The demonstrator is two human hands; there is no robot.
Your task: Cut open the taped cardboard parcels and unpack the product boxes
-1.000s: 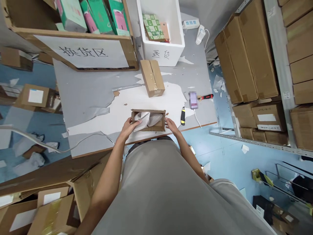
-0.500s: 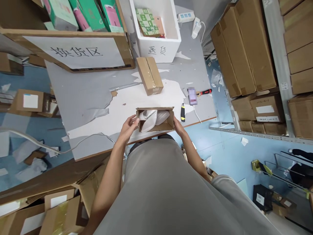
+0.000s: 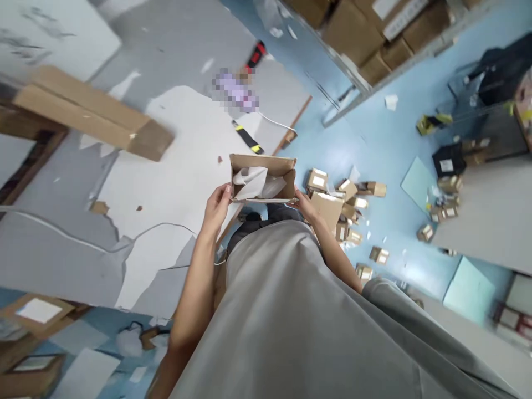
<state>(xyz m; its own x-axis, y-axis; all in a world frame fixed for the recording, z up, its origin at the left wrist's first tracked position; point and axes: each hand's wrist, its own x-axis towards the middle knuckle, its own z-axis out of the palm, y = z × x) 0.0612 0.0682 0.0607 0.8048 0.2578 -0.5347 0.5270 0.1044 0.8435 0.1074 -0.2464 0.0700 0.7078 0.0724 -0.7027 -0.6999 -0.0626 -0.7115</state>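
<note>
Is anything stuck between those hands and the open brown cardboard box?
Nothing visible: the bare left hand holds one short end of the open brown cardboard box, and the bare right hand holds the other. The crumpled white wrapping lies inside, not in the way.

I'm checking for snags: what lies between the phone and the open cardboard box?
In the head view, a black-and-yellow utility knife lies between the phone and the open cardboard box.

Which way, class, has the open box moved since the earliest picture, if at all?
Yes. Judged against the table edge, the open box has moved outward, from within the tabletop's outline to overlapping that edge.
</note>
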